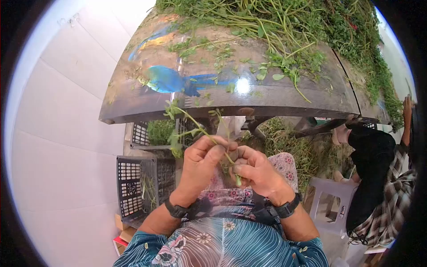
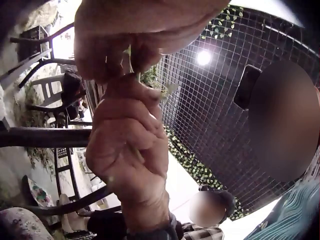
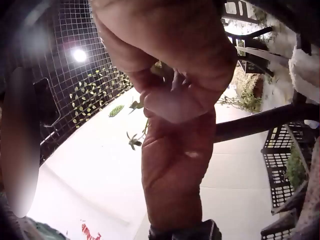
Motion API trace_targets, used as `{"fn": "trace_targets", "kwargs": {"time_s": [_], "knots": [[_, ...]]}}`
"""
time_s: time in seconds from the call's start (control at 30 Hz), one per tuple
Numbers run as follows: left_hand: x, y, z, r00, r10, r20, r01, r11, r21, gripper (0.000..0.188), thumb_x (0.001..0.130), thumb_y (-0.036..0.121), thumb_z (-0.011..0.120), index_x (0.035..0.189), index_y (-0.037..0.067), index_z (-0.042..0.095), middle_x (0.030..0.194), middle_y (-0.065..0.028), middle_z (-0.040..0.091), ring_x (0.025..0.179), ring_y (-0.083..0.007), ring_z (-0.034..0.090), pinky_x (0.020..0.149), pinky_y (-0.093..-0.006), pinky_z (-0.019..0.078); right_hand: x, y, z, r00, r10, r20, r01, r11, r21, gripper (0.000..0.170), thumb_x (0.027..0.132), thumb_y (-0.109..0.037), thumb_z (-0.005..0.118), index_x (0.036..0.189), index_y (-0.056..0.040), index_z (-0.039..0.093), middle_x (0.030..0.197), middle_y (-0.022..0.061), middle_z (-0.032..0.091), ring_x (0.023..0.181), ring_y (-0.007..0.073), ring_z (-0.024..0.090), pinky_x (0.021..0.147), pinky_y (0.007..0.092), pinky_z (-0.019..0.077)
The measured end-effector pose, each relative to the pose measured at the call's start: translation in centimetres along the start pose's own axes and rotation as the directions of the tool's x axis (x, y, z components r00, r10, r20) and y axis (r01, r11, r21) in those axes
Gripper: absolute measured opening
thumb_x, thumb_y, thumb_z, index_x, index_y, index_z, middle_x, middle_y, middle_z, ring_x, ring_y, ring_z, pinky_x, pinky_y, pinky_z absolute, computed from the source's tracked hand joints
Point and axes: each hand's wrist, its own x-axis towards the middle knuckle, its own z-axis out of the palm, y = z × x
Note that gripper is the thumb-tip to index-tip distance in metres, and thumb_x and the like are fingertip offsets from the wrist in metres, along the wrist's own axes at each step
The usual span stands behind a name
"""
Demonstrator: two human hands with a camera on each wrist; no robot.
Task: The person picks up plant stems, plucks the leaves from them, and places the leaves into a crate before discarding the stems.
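Note:
In the head view my left hand [image 1: 201, 162] pinches a leafy green stem [image 1: 194, 121] between thumb and forefinger, just in front of the table edge. The stem's leafy top leans up and to the left. Close beside it my right hand [image 1: 258, 170] grips the lower part of the same stem, whose cut end shows below the thumb. Both hands' fingertips nearly meet. In the left wrist view the right hand [image 2: 132, 135] appears with curled fingers, and in the right wrist view the left hand [image 3: 177, 160] partly covers the stem.
A wooden table [image 1: 213, 95] with a painted blue bird carries a large heap of leafy stems [image 1: 284, 22] at the back right. Black plastic crates [image 1: 133, 189] stand at lower left. At right another person [image 1: 378, 178] sits near a grey stool [image 1: 327, 207].

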Motion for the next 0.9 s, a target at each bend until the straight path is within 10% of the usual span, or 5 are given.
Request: {"fn": "trace_targets", "kwargs": {"time_s": [0.13,0.5,0.7,0.9], "knots": [[0.0,0.0,-0.9,0.998,-0.055,-0.016,0.052,0.983,-0.176,0.017,0.089,0.019,0.052,0.097,0.004,0.05,0.08,-0.0092,0.059,0.074,-0.0153,0.057,0.071,-0.0309,0.0474,-0.9,1.1,-1.0,0.997,0.073,-0.012,-0.073,0.966,-0.247,0.033,0.08,-0.007,0.052,0.111,0.0037,0.047,0.075,0.0036,0.054,0.059,0.0091,0.05,0.05,0.0219,0.0406],[-1.1,-0.5,-0.7,0.968,-0.252,-0.02,0.252,0.959,0.129,0.01,0.083,0.005,0.053,0.091,0.0,0.055,0.072,-0.0004,0.055,0.062,-0.0052,0.049,0.057,-0.0209,0.0424,-2.2,2.3,-5.4,0.974,0.013,-0.228,0.089,0.899,0.429,0.025,0.087,-0.017,0.05,0.108,-0.0032,0.05,0.084,0.0054,0.054,0.069,0.0132,0.052,0.051,0.0243,0.0448],[-1.2,-1.5,0.3,0.978,-0.194,0.079,0.171,0.957,0.236,0.013,0.079,0.003,0.056,0.092,-0.001,0.056,0.078,-0.0003,0.058,0.072,-0.0051,0.052,0.065,-0.0207,0.043,-0.5,2.3,-2.2,0.988,-0.081,-0.132,0.086,0.996,0.033,0.015,0.084,-0.011,0.056,0.096,-0.005,0.053,0.068,-0.001,0.049,0.053,0.0055,0.041,0.043,0.0192,0.0295],[-1.2,-1.5,1.3,0.984,-0.154,0.089,0.138,0.977,0.16,0.01,0.081,0.005,0.056,0.089,0.0,0.055,0.076,0.0,0.057,0.066,-0.005,0.051,0.06,-0.0194,0.0415,-0.1,2.2,-1.6,0.972,-0.082,-0.221,0.133,0.966,0.224,0.011,0.08,-0.007,0.057,0.089,-0.0058,0.051,0.066,-0.0015,0.047,0.051,0.0054,0.04,0.043,0.0194,0.0284]]}}
